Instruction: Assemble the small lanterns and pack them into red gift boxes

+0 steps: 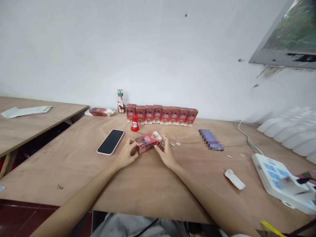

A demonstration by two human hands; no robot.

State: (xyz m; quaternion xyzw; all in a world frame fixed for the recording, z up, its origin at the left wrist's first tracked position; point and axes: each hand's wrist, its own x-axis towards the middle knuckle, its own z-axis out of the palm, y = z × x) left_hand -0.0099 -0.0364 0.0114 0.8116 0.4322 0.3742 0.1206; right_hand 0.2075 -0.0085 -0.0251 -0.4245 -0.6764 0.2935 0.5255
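Note:
A red printed cardboard box [148,141] lies on its side near the middle of the wooden table, held at both ends. My left hand [128,152] grips its left end, thumb and fingers closed on it. At the right end my right hand [166,152] has its thumb on the front and its fingers behind. Just beyond the box stands a small red lantern-shaped figure [134,123]. Behind that, a row of several similar red boxes [157,114] stands upright against the wall.
Left of my hands lies a pink-edged phone [111,142]. A flattened red carton [100,112] and a printed upright pack [120,101] are at the back left. To the right are a pixelated purple item [211,140], a white scrap [234,179] and a power strip [281,179].

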